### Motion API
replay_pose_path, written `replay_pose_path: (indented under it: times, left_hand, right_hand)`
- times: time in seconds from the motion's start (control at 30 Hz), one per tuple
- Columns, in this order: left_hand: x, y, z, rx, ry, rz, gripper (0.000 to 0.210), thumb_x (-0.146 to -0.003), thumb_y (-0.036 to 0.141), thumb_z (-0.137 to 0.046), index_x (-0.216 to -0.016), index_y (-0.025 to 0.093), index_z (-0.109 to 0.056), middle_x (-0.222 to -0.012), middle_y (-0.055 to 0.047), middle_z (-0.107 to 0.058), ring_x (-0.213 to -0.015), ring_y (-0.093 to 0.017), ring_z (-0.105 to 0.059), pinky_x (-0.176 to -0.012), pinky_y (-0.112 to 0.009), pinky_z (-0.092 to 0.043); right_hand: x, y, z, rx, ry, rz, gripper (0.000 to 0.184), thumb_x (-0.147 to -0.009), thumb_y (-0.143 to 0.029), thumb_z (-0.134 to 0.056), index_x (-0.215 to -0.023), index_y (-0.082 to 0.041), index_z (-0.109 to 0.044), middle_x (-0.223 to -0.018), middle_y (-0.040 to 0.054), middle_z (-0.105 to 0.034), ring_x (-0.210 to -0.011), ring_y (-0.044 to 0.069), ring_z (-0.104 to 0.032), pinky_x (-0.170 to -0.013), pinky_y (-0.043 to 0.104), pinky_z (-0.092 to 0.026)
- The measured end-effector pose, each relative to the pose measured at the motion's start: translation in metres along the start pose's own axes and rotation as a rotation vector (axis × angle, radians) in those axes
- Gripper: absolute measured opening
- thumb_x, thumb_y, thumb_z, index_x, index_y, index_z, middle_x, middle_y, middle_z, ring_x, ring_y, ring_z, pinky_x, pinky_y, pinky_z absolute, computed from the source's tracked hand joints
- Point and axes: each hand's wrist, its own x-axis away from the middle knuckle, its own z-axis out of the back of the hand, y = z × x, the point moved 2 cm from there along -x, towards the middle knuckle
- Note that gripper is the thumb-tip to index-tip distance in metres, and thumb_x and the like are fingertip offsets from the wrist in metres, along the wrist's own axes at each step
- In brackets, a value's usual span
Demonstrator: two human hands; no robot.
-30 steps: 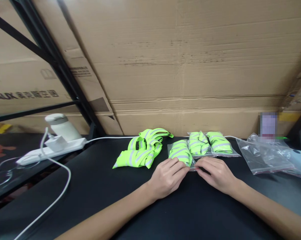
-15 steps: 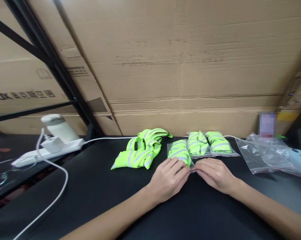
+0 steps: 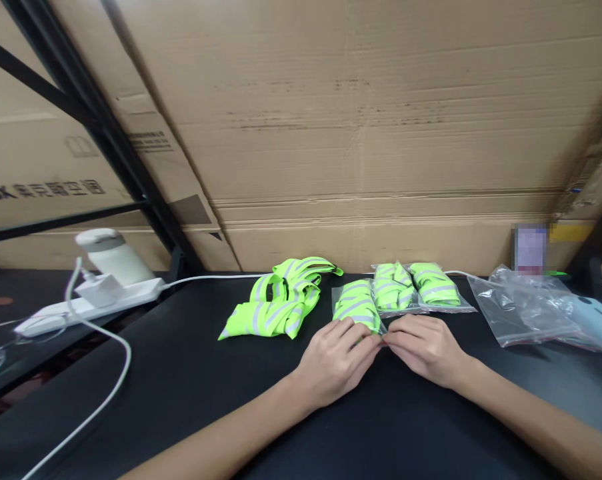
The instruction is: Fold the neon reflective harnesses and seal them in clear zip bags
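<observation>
Both hands pinch the near edge of a clear zip bag point(image 3: 337, 295) holding a folded neon-green reflective strap point(image 3: 357, 303). My left hand point(image 3: 337, 360) is closed on the bag's edge, its fingers partly covering the bag. Close beside it, my right hand point(image 3: 425, 350) pinches the right end of the same edge, where a thin reddish line shows. Just behind lie two more bagged straps, one in the middle point(image 3: 393, 285) and one on the right point(image 3: 435, 285). Left of the hands, loose green reflective straps point(image 3: 275, 310) lie in a heap, unbagged.
Clear plastic bags point(image 3: 525, 313) lie at the right, partly under or against a light-blue object point(image 3: 593, 320). A blurred phone-like item point(image 3: 529, 250) leans at the back. On the left are a white power strip point(image 3: 111, 303), a bottle point(image 3: 118, 257) and a cable point(image 3: 125, 363). Cardboard point(image 3: 351, 133) walls the back.
The right hand has shifted slightly left along the bag's edge, bringing its fingertips up to the left hand's. The view has shifted a little; the other things lie as before.
</observation>
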Motion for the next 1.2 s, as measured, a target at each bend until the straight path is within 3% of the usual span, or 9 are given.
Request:
replay_pose_path:
  times: [0.17,0.5,0.7,0.8,1.2]
  left_hand:
    - [0.0006,-0.0009,0.0006,-0.020,-0.005,0.005,0.012,-0.098,0.014,-0.057,-0.094,0.017,-0.068,-0.080,-0.001,-0.067,-0.071,-0.016,-0.059,-0.065,-0.029,-0.046]
    - [0.0033,-0.0026,-0.0017,0.032,-0.004,-0.036,0.017,-0.099,0.011,-0.053,-0.094,0.015,-0.069,-0.075,-0.002,-0.065,-0.068,-0.015,-0.059,-0.063,-0.027,-0.048]
    - [0.0019,-0.0056,-0.0015,0.082,0.022,0.029,0.005,-0.096,0.016,-0.063,-0.095,0.017,-0.068,-0.081,-0.002,-0.068,-0.073,-0.016,-0.062,-0.070,-0.029,-0.051]
    - [0.0033,-0.0067,-0.0014,0.072,-0.003,0.035,0.009,-0.097,0.013,-0.060,-0.095,0.016,-0.068,-0.081,-0.002,-0.068,-0.073,-0.017,-0.063,-0.070,-0.030,-0.051]
    - [0.0036,-0.0068,-0.0035,0.055,-0.072,-0.032,0.015,-0.100,0.010,-0.052,-0.094,0.013,-0.065,-0.082,-0.004,-0.068,-0.073,-0.017,-0.060,-0.066,-0.031,-0.044]
  right_hand:
    - [0.0000,-0.0006,-0.0005,0.004,0.023,0.003,0.018,-0.101,-0.013,-0.054,-0.104,-0.016,-0.071,-0.091,0.0069,-0.075,-0.081,0.018,-0.072,-0.072,0.029,-0.059]
    - [-0.0011,-0.0012,-0.0012,-0.012,-0.010,0.010,0.018,-0.100,-0.013,-0.054,-0.098,-0.016,-0.072,-0.087,0.0060,-0.074,-0.074,0.016,-0.068,-0.065,0.028,-0.057]
    - [0.0039,0.0055,-0.0014,-0.033,0.031,-0.101,0.015,-0.100,-0.014,-0.054,-0.100,-0.017,-0.069,-0.089,0.0057,-0.074,-0.083,0.018,-0.071,-0.074,0.029,-0.058]
    - [0.0036,0.0068,-0.0006,-0.027,0.033,-0.131,0.016,-0.099,-0.013,-0.054,-0.097,-0.018,-0.069,-0.091,0.0065,-0.073,-0.082,0.018,-0.070,-0.073,0.029,-0.058]
    - [-0.0018,-0.0011,-0.0032,0.073,-0.014,0.004,0.016,-0.099,-0.013,-0.057,-0.098,-0.016,-0.072,-0.090,0.0078,-0.068,-0.080,0.018,-0.063,-0.068,0.029,-0.051]
